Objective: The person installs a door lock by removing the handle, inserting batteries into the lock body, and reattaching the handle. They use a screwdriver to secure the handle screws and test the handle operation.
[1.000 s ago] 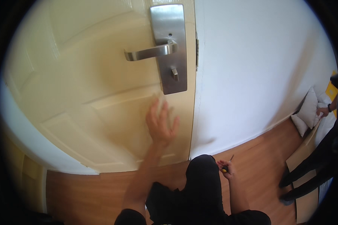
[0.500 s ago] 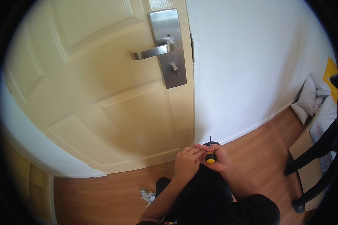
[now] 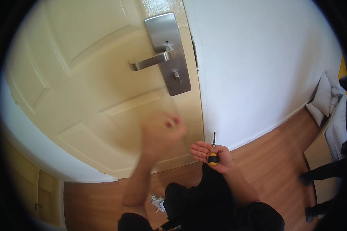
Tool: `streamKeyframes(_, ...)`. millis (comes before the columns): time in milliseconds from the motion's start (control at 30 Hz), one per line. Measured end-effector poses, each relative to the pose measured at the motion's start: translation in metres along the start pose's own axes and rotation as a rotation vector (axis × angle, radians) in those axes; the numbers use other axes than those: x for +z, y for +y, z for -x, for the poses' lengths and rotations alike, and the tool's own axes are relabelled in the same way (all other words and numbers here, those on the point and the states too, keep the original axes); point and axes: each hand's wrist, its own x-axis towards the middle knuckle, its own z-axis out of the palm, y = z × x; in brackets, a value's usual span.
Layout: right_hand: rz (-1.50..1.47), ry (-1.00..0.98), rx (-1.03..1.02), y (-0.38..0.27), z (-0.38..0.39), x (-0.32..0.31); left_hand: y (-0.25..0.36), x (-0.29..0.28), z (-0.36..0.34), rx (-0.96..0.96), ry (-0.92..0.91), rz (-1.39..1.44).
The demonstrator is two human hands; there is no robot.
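My right hand [image 3: 219, 159] lies palm up low in front of the door's lower edge, its fingers stretched out. The thumb holds a screwdriver [image 3: 213, 158] with a yellow and black handle against the palm, its dark shaft pointing up. Raised before the door panel is my left hand [image 3: 162, 133], blurred by motion. Its fingers look curled in toward the thumb; anything between them cannot be made out. Above both hands is a brushed metal lock plate [image 3: 180, 82] on the cream door [image 3: 115, 88], with a lever handle [image 3: 152, 61] and a small thumb turn [image 3: 177, 77].
White wall [image 3: 254, 69] adjoins the door on the right. Small white and grey scraps [image 3: 157, 201] lie on the wooden floor [image 3: 92, 204]. At the right are grey cushions [image 3: 322, 96] and black-clad legs [image 3: 327, 173] of another person beside a low board [image 3: 320, 158].
My left hand has left the right palm and moved up and left toward the door. The right hand's fingers have spread out, with the screwdriver still held. The view has shifted slightly.
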Motion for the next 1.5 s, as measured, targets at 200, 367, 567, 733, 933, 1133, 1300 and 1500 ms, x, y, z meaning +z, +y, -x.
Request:
streamKeyframes(200, 0.091, 0.075, 0.016, 0.013, -0.014, -0.022, 0.014, -0.075, -0.192, 0.553, 0.014, -0.017)
streamKeyframes(367, 0.073, 0.103, 0.045, 0.019, -0.023, -0.042, 0.016, -0.062, -0.217, 0.912, 0.074, -0.475)
streamKeyframes(567, 0.142, 0.127, 0.026, 0.002, -0.012, -0.036, 0.022, -0.064, -0.226, 0.956, 0.088, -0.584)
streamKeyframes(733, 0.484, 0.349, -0.056, -0.024, 0.008, -0.005, 0.022, -0.059, -0.223, 0.835, 0.116, -0.488)
streamKeyframes(933, 0.784, 0.253, -0.275, -0.105, 0.017, 0.065, 0.017, -0.062, -0.225, 0.744, 0.050, -0.419)
streamKeyframes(1133, 0.550, 0.043, -0.345, -0.146, -0.005, 0.122, 0.020, -0.060, -0.218, 0.823, 0.103, -0.438)
streamKeyframes(1300, 0.386, 0.104, -0.459, -0.138, -0.030, 0.132, 0.018, -0.063, -0.219, 0.891, 0.069, -0.500)
streamKeyframes(1500, 0.216, 0.028, -0.362, -0.132, -0.041, 0.129, 0.008, -0.057, -0.225, 0.911, 0.115, -0.423)
